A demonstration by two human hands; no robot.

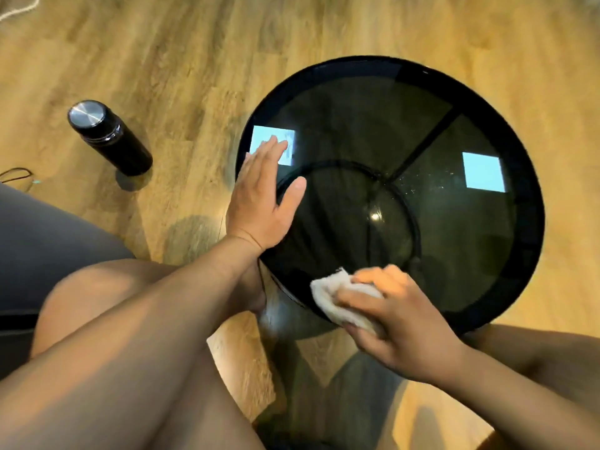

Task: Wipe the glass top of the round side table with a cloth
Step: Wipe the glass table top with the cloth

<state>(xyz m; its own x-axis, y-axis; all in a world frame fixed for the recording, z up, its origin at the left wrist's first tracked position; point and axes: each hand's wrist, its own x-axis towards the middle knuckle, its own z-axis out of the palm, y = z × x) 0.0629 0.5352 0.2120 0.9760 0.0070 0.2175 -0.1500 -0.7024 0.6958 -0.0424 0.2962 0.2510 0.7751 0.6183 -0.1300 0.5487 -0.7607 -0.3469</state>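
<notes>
The white cloth (341,297) is bunched up and lies on the near edge of the glass top (461,254), at the side closest to the person. The right hand (399,316) grasps it. The fingers are curled over the cloth and the thumb lies along its lower side, so only the left part of the cloth sticks out.

The left hand (263,196) is well apart from the cloth, at the left edge of the glass. It lies flat there with the palm down, the fingers straight and close together, the thumb spread to the right. It holds nothing.

The glass is dark and round, framed by the black edge of the round side table (532,222). Two bright square reflections (483,172) show on it, one at the right and one partly under the left fingertips. Some small pale specks (422,186) are near the middle.

On the wooden floor (162,60), left of the table, stands a black bottle (108,136) with a metal cap. The person's bare knees (84,287) are in the foreground.
</notes>
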